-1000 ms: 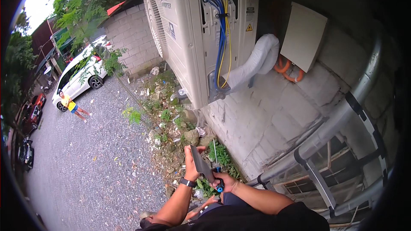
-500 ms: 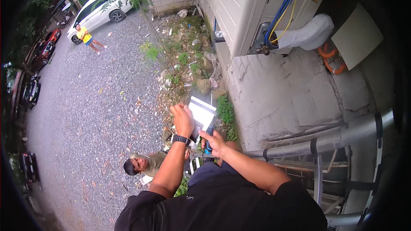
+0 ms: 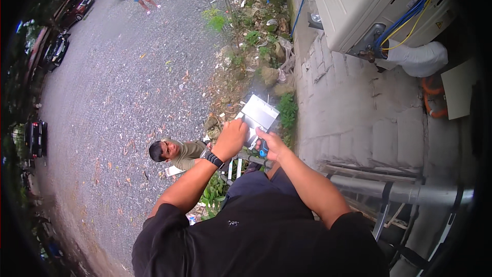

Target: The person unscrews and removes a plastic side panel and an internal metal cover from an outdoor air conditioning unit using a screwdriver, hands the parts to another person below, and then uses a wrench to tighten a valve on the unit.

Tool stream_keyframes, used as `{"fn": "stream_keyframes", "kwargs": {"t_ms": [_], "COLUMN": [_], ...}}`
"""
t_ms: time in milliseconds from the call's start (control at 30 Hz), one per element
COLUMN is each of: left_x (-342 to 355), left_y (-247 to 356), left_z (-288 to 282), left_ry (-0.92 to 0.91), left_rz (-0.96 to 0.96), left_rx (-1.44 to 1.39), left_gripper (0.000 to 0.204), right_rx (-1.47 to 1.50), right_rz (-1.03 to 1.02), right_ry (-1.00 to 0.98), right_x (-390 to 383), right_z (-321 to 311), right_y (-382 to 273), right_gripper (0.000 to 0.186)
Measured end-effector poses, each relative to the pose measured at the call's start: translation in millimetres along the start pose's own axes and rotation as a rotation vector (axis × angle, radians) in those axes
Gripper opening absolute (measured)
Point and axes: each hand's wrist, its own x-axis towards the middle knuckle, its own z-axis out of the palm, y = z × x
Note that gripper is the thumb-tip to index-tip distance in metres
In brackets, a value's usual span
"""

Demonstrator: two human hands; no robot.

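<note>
A pale metal panel [image 3: 261, 111] is held well apart from the outdoor unit [image 3: 359, 7]. Its left edge is clamped by the curled fingers of the left hand [image 3: 231, 137]; its right side and a blue tool handle [image 3: 263, 152] (partly hidden) are gripped by the right hand's [image 3: 273, 146] fingers.

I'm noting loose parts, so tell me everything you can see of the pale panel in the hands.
The pale panel looks like thin sheet metal, whitish to silvery, with a bright, flat far section and a greyer, shaded part nearer the person, where it seems bent. It is held out in front of the body. The left hand grips its left side; the right hand, also holding a blue-and-black tool handle, has its thumb near the lower right. Its underside is hidden.
</note>
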Motion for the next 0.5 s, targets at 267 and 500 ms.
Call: {"fn": "stream_keyframes", "kwargs": {"t_ms": [267, 500], "left_x": [-23.8, -43.1], "left_y": [-16.7, -28.2], "left_z": [13.7, 9.0], "left_ry": [-0.126, 0.290], "left_rz": [-0.042, -0.295], "left_rx": [-0.006, -0.181], "left_gripper": [0.029, 0.036], "right_rx": [0.035, -0.093], "right_rz": [0.129, 0.138], "right_ry": [0.005, -0.070], "right_x": [22.1, 31.4], "right_z": [-2.7, -12.3], "right_y": [28.3, 26.4], "right_gripper": [0.026, 0.027]}}
